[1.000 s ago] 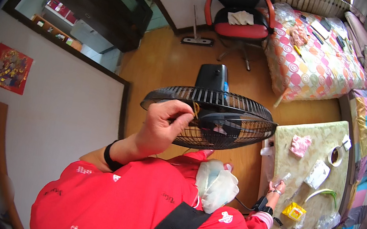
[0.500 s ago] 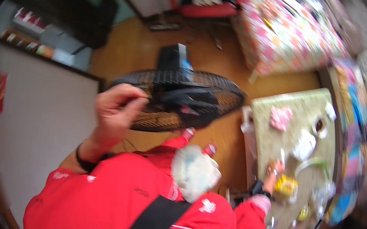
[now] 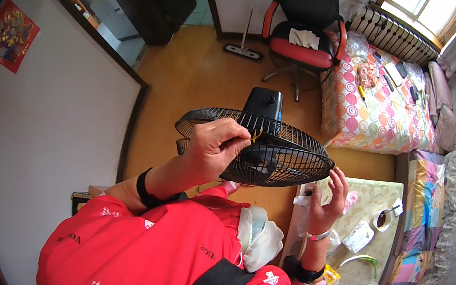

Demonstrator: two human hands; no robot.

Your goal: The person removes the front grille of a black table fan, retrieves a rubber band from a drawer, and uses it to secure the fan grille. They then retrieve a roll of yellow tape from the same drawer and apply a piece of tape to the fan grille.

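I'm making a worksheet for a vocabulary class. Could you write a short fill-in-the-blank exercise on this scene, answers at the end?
1. The left hand pinches a thin yellowish-brown strip at the wire grille of a black electric ____.
2. The right hand, its fingers apart, holds ____.
3. A white cloth lies on the seat of the red-and-black ____.
4. In the picture, the flat mop is on the seat's ____ side.

Missing words: fan; nothing; chair; left
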